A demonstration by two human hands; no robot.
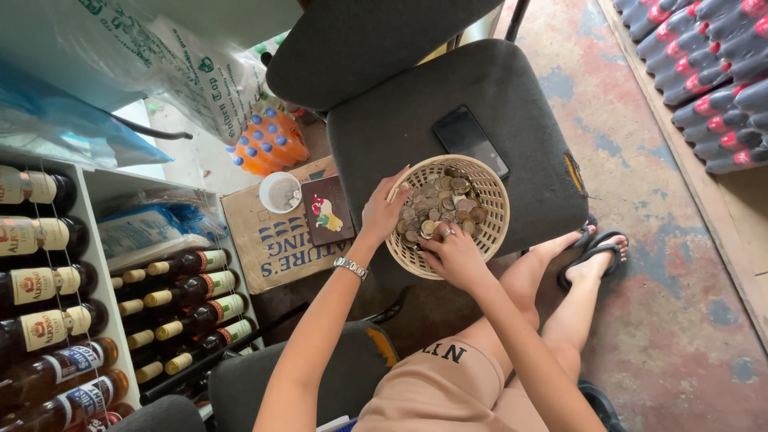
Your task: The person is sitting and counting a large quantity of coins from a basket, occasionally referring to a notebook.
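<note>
While at the basket (488, 240) rim, left hand (384, 212) gripping; right hand (452, 254) fingering coins (440, 210); chair (416, 120) edge near.

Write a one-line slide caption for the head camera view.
Seated person's left hand and right hand reach into a woven basket of coins on a dark chair.

Both hands fwd, close together: left (384, 212) fingers curled, right (452, 256) palm down.

The basket (492, 210) sits on the chair seat (400, 128) before my knees, coins (438, 208) in it. My left hand (384, 212) rests on its left rim, my right hand (454, 254) on its near rim. Behind the basket lies a phone (470, 141); left of it, a cup (280, 192) stands on a carton (264, 240).
</note>
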